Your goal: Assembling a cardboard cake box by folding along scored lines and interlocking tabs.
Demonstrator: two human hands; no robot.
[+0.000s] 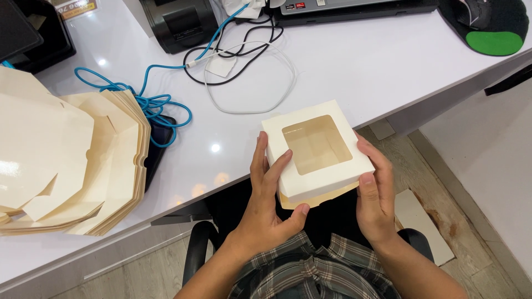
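A small square white cardboard box (332, 169) with a clear window in its lid is held over the desk's front edge, above my lap. My left hand (269, 196) grips its left side, fingers on the lid and thumb under the front corner. On the right side my right hand (374, 191) clasps it, thumb pressing the lid's front right corner. The lid looks closed over a tan base that shows below the front edge.
A stack of flat unfolded tan box blanks (72, 160) lies at the left on the white desk (354, 61). Blue (147, 102), black and white cables (249, 83) run behind the box. A black printer (180, 22), a keyboard and a mouse pad (493, 25) stand at the back.
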